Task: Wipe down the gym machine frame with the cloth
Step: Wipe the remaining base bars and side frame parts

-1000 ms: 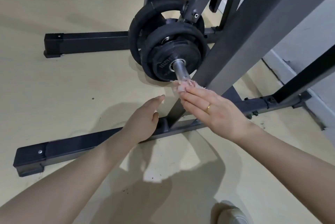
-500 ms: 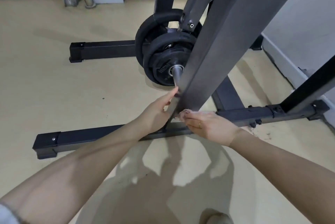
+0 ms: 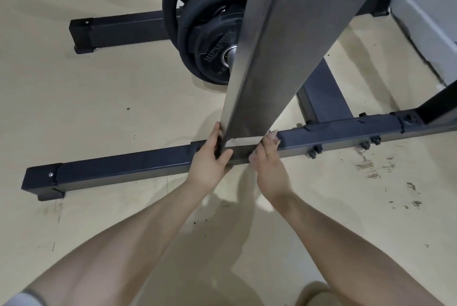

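1. A grey steel upright post [image 3: 269, 58] of the gym machine frame slants down from the top of the view and meets a dark base rail [image 3: 128, 169] that lies across the floor [image 3: 99, 107].
2. The left hand [image 3: 210, 162] grips the foot of the post on its left edge: the thumb lies against the near face and the fingers [image 3: 215, 133] curl round the far side.
3. The right hand [image 3: 268, 164] is at the post's right edge, just above the base rail. Its fingers [image 3: 267, 143] are bent round a small pinkish cloth [image 3: 273, 135], of which only a crumpled bit shows above the fingertips, touching the post's right corner.
4. A gold ring [image 3: 270, 154] sits on one finger of the right hand.
5. A pale strip [image 3: 243, 141] crosses the near face of the post between the two hands.
6. Behind the post, black weight plates [image 3: 207, 41] are stacked on a metal sleeve [image 3: 231, 54], the smaller plate in front of a larger one.
7. A second dark rail [image 3: 118, 29] lies on the floor farther back, to the left of the plates.
8. Bolts [image 3: 314, 151] stick out of the base rail to the right of the hands, and dark scuff marks [image 3: 368, 167] spot the floor near them.
9. A white wall base [image 3: 425, 28] runs along the upper right.
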Tool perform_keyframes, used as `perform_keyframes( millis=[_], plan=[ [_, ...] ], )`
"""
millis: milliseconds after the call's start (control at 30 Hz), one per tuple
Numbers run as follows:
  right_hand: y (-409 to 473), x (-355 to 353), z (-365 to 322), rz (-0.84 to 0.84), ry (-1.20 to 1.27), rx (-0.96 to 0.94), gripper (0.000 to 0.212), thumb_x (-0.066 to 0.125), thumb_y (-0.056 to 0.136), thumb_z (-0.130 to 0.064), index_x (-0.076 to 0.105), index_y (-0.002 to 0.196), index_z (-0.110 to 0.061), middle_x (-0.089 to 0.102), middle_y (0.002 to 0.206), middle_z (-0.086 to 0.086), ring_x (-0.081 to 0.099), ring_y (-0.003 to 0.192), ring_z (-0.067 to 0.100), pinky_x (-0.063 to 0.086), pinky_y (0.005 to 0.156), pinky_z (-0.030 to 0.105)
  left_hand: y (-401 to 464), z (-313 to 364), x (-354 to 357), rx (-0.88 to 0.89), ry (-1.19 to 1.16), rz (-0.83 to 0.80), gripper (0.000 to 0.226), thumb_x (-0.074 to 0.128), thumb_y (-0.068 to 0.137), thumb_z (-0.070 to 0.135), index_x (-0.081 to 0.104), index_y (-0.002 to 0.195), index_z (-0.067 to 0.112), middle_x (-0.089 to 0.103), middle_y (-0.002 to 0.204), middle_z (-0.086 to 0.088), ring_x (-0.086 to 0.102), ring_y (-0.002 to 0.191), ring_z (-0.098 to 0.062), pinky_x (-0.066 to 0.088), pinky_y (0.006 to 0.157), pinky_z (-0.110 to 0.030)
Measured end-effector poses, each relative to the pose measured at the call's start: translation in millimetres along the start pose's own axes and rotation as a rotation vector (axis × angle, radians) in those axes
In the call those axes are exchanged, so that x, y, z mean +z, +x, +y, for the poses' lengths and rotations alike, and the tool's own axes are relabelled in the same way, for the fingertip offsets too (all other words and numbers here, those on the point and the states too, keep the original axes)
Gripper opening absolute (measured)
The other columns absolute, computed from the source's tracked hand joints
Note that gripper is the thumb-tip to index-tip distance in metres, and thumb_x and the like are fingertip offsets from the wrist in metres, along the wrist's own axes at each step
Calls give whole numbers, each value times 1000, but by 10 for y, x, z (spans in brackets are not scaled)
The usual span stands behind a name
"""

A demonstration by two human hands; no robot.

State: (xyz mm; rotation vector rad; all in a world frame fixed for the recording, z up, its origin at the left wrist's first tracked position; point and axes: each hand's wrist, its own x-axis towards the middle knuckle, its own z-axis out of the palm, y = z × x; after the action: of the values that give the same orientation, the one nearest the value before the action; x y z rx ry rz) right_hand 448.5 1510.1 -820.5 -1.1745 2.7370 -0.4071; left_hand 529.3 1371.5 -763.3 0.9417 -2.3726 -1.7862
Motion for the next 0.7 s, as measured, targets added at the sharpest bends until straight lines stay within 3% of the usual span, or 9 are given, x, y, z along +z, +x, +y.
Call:
perform_keyframes(
  millis=[67, 167, 367, 500, 533, 567, 600, 633, 700],
  plan=[
    [-6, -57, 200, -88, -11, -85, 51, 24, 98, -4, 19, 149, -7, 9, 158, 13, -1, 147, 29, -2, 120, 34, -6, 57, -21, -8, 0, -14, 67, 50, 94, 11, 17, 150, 31, 52, 136, 6, 51, 123, -12, 41, 104, -28],
    [102, -276, 443, -146, 65, -86, 39, 40, 100, -9, 47, 137, -16, 25, 156, 0, 22, 143, 24, 23, 109, 26, -42, 127, -65, -41, 30, -54, 70, 49, 94, 7, 14, 151, 29, 51, 137, 7, 50, 124, -13, 36, 109, -33],
    [181, -170, 430, 25, 132, -27, 27, 48, 94, -7, 59, 118, -15, 54, 126, 1, 53, 104, 15, 40, 84, 18, -59, 125, -72, -125, -76, -75, 70, 42, 96, 0, 16, 149, 36, 48, 140, 6, 48, 126, -9, 33, 111, -30],
    [235, -299, 766, 236, 43, 92, 12, 47, 87, -2, 58, 84, -4, 58, 86, 0, 54, 82, 13, 40, 76, 31, -52, -5, -16, -95, -25, -33, 73, 39, 95, -2, 16, 148, 42, 47, 140, 12, 47, 125, -2, 32, 109, -23],
    [243, -284, 796, 194, 66, 77, 16, 45, 87, -2, 60, 91, 1, 61, 94, 5, 57, 93, 19, 41, 83, 37, -66, -21, -2, -95, -22, -24, 73, 38, 94, -2, 15, 148, 42, 46, 141, 13, 46, 125, -2, 31, 110, -23],
    [202, -236, 683, 49, 22, 13, 28, 43, 89, -3, 59, 111, 5, 59, 117, 14, 51, 116, 31, 36, 98, 45, -83, -28, 13, -91, -24, -21, 73, 36, 94, -3, 15, 148, 41, 43, 143, 14, 46, 126, -2, 31, 111, -24],
    [144, -140, 614, -64, -93, -28, 45, 39, 91, -6, 43, 135, 6, 41, 143, 20, 30, 137, 37, 21, 113, 48, -107, -33, 29, -87, -27, -24, 74, 35, 93, -4, 12, 149, 39, 41, 145, 14, 45, 126, -4, 31, 110, -25],
    [100, -54, 575, -107, -154, -50, 57, 37, 93, -8, 23, 146, 4, 18, 156, 20, 10, 145, 36, 4, 119, 44, -134, -33, 49, -85, -17, -29, 75, 33, 92, -4, 10, 150, 37, 39, 146, 15, 46, 125, -5, 33, 110, -26],
    [67, 8, 661, -64, -82, -117, 63, 35, 94, -9, 8, 150, -2, 2, 159, 14, -4, 147, 28, -13, 118, 34, -166, -29, 124, -105, 37, -4, 72, 32, 90, -4, 12, 150, 30, 43, 142, 12, 48, 122, -12, 37, 104, -29]
  ],
)
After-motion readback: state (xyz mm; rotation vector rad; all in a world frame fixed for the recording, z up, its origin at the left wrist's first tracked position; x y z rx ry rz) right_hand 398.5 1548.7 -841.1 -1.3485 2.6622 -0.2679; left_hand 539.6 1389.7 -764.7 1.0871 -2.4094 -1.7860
